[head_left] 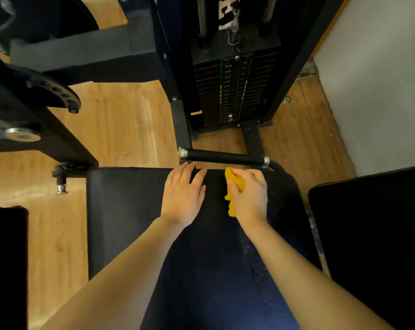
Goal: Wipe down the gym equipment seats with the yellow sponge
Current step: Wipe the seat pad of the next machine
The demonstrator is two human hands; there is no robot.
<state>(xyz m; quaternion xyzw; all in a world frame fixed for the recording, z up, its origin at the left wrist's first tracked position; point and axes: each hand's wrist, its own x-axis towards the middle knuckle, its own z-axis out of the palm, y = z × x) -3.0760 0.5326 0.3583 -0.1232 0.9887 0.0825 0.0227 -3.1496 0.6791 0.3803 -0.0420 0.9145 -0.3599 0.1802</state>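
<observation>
- Head view: right hand, fingers clenched around yellow sponge, pressing it on dark seat near its far edge.
- Left hand flat on seat beside it, fingers released.
- Black handle bar just beyond both hands.

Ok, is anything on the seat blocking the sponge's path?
Only the left hand, resting flat on the seat just left of the sponge gripped by the right hand. The near seat looks bare; the handle lies just beyond its far edge.
</observation>
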